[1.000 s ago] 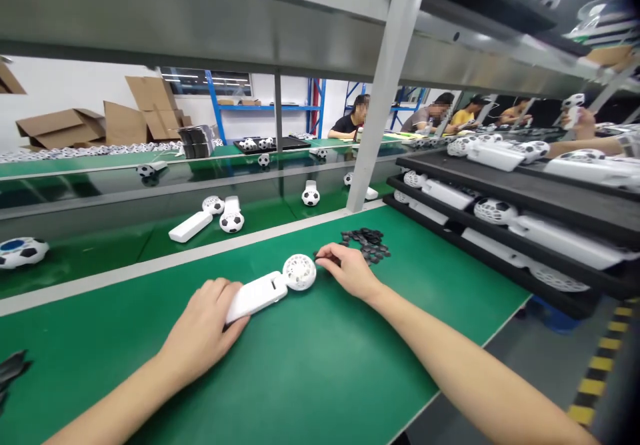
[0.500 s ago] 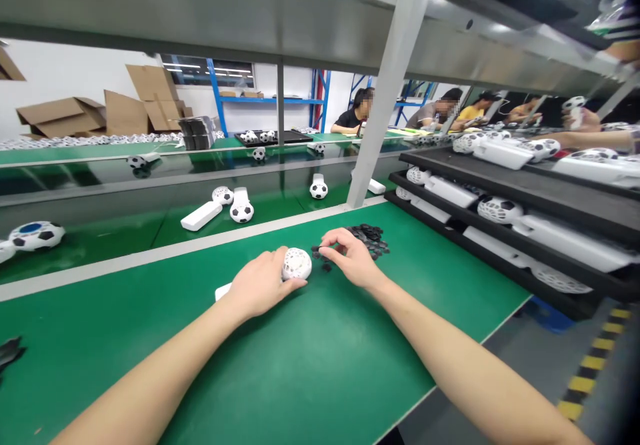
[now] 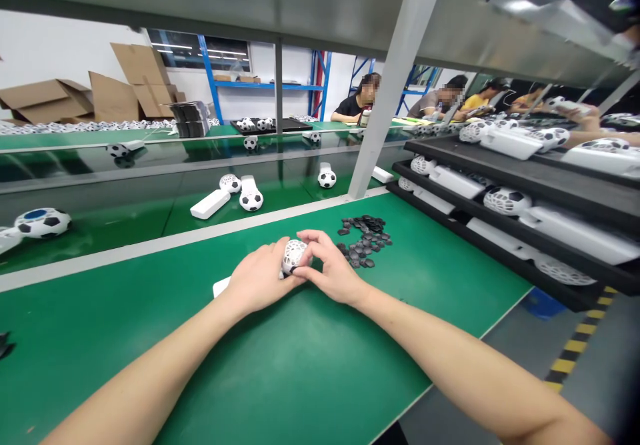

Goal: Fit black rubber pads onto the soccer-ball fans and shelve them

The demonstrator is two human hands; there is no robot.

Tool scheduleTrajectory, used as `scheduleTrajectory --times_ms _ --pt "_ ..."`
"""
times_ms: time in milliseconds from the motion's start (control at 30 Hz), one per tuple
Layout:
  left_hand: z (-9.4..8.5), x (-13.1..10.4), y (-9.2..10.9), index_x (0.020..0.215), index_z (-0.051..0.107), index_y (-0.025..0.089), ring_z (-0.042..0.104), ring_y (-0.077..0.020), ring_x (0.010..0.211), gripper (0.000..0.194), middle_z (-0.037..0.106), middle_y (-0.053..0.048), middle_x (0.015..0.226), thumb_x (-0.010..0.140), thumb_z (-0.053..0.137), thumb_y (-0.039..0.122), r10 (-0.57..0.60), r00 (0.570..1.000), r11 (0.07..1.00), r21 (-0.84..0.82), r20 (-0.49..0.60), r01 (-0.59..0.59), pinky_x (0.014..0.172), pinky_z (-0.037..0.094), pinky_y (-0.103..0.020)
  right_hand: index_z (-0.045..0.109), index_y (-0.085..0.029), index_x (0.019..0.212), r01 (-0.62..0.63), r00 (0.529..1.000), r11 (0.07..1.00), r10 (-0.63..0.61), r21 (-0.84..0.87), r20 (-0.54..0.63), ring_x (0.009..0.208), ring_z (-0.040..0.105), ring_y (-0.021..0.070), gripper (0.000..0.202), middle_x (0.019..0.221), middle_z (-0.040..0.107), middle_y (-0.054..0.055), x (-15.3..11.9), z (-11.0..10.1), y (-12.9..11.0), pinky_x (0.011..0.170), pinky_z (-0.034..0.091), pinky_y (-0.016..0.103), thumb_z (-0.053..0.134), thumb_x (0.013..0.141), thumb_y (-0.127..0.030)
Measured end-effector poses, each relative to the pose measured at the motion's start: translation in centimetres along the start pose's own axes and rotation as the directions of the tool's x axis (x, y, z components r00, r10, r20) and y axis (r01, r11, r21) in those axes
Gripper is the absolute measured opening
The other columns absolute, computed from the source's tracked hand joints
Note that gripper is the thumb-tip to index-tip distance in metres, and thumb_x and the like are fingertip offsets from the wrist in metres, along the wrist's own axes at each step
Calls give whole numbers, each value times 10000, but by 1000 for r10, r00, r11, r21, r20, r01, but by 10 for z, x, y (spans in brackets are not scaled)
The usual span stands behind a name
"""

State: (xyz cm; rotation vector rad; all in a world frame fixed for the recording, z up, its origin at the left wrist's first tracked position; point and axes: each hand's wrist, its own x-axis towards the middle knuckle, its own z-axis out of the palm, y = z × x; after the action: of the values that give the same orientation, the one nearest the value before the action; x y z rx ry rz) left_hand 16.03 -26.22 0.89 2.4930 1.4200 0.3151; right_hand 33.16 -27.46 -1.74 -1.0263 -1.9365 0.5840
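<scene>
Both hands were found closed on the white ball head (image 3: 294, 255): left hand (image 3: 260, 281) gripping; right hand (image 3: 327, 271), previously at the black pieces (image 3: 364, 241) beside it, now pinching.

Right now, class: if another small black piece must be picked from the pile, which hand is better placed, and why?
Probably the right hand. It lies beside the pile of black pieces, touching the white ball head only with its fingertips. The left hand is on the far side and grips the ball head.
</scene>
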Motion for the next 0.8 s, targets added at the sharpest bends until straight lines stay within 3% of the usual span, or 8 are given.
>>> scheduleTrajectory --times_ms 233,367,500,633,800 --pt "-1 1 1 1153 447 246 563 -272 917 510 599 -68 1014 762 418 571 -16 1000 1000 5 -8 16 660 430 -332 480 -240 1075 -25 999 1000 24 19 45 1164 403 200 359 1205 448 82 -2 -3 1 923 406 385 597 738 -196" --pt "-1 1 0 1170 448 254 549 -275 967 527 582 -66 1095 745 449 566 -13 1000 1000 -28 2 13 700 437 -349 548 -244 1017 -34 997 999 32 27 69 1178 395 197 273 1202 436 73 -2 -4 -2 960 376 385 578 753 -177" --pt "-2 2 -5 1236 413 251 516 -282 1056 632 531 -62 1207 690 533 546 -5 1000 994 -111 20 7 787 433 -358 510 -255 1089 -63 996 997 61 39 61 1182 391 210 375 1217 437 73 -2 -4 -3 941 393 398 593 734 -168" --pt "-4 3 -7 1222 436 275 556 -247 988 571 569 -29 1158 699 552 469 9 999 982 -189 31 -3 773 440 -324 489 -259 1121 -98 993 991 92 87 75 1171 406 210 416 1221 446 65 -1 -4 0 907 425 378 603 727 -192" --pt "-5 3 -5 1201 458 289 566 -250 948 568 588 -24 1126 683 570 492 -10 1000 978 -206 28 15 724 449 -316 443 -235 1156 -163 983 970 144 177 118 1086 484 185 436 1194 489 64 1 -4 4 866 461 341 588 745 -229"
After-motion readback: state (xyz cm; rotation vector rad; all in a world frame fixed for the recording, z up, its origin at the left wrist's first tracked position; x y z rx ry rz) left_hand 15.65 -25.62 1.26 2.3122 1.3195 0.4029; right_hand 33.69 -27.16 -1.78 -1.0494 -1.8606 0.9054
